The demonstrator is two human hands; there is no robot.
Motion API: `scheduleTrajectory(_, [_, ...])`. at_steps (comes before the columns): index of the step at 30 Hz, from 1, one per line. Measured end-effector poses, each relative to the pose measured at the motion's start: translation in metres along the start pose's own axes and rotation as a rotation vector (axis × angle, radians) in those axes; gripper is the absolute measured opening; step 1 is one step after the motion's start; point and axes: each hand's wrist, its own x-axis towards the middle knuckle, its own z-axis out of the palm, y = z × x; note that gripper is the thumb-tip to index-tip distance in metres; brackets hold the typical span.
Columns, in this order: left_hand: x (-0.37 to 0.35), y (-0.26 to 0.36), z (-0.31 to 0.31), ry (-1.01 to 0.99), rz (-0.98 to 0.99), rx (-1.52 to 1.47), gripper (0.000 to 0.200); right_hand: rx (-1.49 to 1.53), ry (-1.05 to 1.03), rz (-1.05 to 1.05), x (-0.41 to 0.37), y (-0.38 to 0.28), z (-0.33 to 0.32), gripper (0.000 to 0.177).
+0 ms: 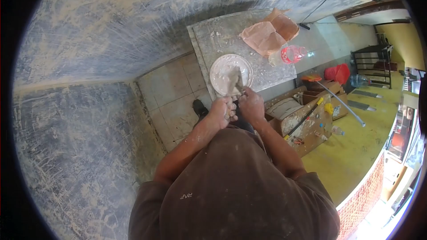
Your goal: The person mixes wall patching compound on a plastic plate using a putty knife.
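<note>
Holding a scraper [239, 79] over a round tub [212, 69] of white paste [226, 69]

Has the right grip [251, 105] closed around the scraper's handle, with no visible gap. Holds the left grip [222, 112] just beside it, fingers curled inward; cannot tell how far closed, or on what, if anything. Dips both close to the near rim of the tub. Has the tub on a grey, paste-spattered counter [204, 40], near the edge closest to the body. Shows white smears on both grips and forearms. Has farther back on the same counter a crumpled, open paper bag [260, 36], and near it a clear bottle [292, 54] with a red label. Has to the right of the counter a paint-marked cardboard box [307, 122] and a red bucket [341, 74]
</note>
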Motion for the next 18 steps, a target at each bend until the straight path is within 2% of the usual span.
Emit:
scheduleTrajectory(3, [0.007,0.005,0.012,0.061,0.083,0.047,0.018,0.033,0.066,-0.058,-0.010,0.003,0.002,0.036])
scheduleTrajectory(5, [0.006,0.010,0.015,0.127,0.146,0.107,0.017,0.013,0.013,-0.038,-0.011,0.002,-0.005,0.035])
scheduleTrajectory(8, [0.029,0.021,0.002,0.138,0.115,0.026,0.014,-0.008,-0.021,-0.081,-0.018,0.008,-0.012,0.032])
scheduleTrajectory(11, [0.020,0.013,0.004,0.148,0.150,0.019,0.014,0.059,0.012,-0.036,-0.013,0.007,-0.029,0.026])
scheduleTrajectory(13, [0.017,0.008,0.000,0.140,0.194,0.097,0.013,0.298,-0.179,0.210,-0.009,-0.004,-0.051,0.021])
scheduleTrajectory(14, [0.017,0.006,0.000,0.124,0.237,0.181,0.013,0.359,-0.156,0.115,-0.006,0.015,-0.045,0.018])
scheduleTrajectory(15, [0.016,0.003,0.003,0.124,0.238,0.181,0.013,0.359,-0.156,0.113,-0.007,0.013,-0.051,0.018])
scheduleTrajectory(17, [0.013,-0.001,0.008,0.191,0.361,0.328,0.010,0.420,-0.277,0.286,-0.009,0.001,-0.063,0.021])
scheduleTrajectory(18, [0.012,-0.002,0.007,0.192,0.366,0.328,0.010,0.421,-0.277,0.282,-0.011,-0.004,-0.063,0.021])
